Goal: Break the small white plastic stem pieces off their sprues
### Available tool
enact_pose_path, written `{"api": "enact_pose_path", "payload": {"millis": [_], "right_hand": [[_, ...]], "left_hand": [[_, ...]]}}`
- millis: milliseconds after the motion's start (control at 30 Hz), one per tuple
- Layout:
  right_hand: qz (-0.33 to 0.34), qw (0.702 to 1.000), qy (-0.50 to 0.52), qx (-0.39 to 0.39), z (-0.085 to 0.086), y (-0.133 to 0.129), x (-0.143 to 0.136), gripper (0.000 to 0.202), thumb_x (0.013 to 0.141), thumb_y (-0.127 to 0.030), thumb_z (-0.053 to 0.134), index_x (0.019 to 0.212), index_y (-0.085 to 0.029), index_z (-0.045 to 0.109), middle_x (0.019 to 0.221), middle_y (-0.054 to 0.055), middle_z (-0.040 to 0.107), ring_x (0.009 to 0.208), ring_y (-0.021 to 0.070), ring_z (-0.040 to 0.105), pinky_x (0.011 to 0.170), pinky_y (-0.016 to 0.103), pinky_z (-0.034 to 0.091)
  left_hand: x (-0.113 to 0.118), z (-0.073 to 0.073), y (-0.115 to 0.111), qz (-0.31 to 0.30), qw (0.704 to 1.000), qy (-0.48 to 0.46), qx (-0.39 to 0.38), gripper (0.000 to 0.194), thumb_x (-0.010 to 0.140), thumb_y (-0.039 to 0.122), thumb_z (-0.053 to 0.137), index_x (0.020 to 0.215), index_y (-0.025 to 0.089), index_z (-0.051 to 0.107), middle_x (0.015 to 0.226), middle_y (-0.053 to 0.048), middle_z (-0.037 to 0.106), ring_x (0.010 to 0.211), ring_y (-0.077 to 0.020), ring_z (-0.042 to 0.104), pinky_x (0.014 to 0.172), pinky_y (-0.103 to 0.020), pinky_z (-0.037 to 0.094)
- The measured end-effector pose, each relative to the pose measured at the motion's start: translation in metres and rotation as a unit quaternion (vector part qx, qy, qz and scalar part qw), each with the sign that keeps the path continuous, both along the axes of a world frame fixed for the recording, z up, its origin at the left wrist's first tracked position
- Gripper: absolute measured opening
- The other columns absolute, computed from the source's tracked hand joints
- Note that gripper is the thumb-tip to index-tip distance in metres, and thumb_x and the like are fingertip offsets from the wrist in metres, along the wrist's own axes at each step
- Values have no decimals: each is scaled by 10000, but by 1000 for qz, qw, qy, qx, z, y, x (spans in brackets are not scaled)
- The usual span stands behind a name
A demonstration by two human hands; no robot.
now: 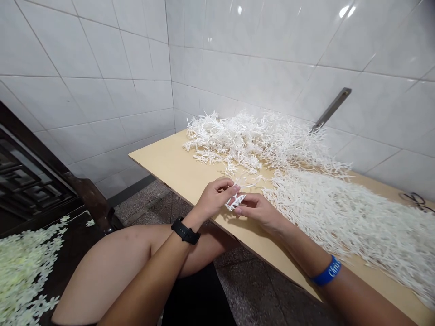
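Above the near edge of the table, my left hand [216, 197] is closed, its thumb and fingers pinching a small white branched plastic stem [235, 202]. From the other side, the thumb and fingers of my right hand [260, 210] close on the same stem. My fingers hide part of it. Just beyond my hands, a few thin white strands [249, 181] lie at the edge of a tangled heap of similar white branched stems [251, 136]. To the right spreads a flatter, denser pile of white stems [350, 222].
The tan board table [159, 156] stands against a white tiled wall [272, 77]. A metal bar [331, 108] leans up behind the heap, and a dark looped object [413, 198] lies at the far right. Pale flower pieces [25, 267] cover a dark surface at lower left, beside my leg.
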State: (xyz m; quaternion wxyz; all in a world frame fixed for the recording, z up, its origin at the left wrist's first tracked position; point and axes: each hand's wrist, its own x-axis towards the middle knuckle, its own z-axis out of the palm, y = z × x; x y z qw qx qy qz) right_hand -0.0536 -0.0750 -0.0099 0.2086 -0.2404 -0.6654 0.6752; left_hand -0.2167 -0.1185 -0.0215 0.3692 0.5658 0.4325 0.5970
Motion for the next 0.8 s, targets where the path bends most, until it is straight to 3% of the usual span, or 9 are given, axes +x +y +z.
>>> {"api": "enact_pose_path", "payload": {"millis": [167,367,600,700,800], "right_hand": [[30,1000,-9,-6,1,-1,1,207,677,-314,798,823,-178,743,803,28,686,752,153,592,764,337,488],[-9,1000,-26,4,-1,-7,-2,334,682,-431,783,577,-150,634,584,-13,537,586,109,444,596,279,370],[-34,999,-14,3,-6,-10,-4,313,722,-429,754,652,-142,650,586,-12,528,577,107,425,571,269,318],[-59,998,27,23,-9,-8,-2,298,749,-417,736,659,-151,634,601,-14,525,582,108,431,576,269,322],[-73,992,75,69,-12,-6,-1,305,821,-412,669,650,-167,609,601,-16,509,592,114,440,596,275,340]], "left_hand": [[0,-2,-1,-39,999,6,0,281,845,397,596,699,158,623,762,-18,560,706,-136,508,664,-243,393],[3,-1,-2,-53,998,12,-9,281,839,412,602,721,158,624,748,-12,556,678,-129,498,648,-244,386],[3,-2,-1,-23,999,-11,-40,350,833,467,601,694,146,604,661,7,541,638,-120,484,631,-239,381],[0,-3,0,-41,995,-50,-81,478,862,569,510,835,123,680,774,-52,653,737,-166,573,722,-276,433],[-1,-2,0,-120,986,-71,-96,677,865,680,386,1056,109,694,925,-117,708,842,-215,634,823,-330,459]]}}
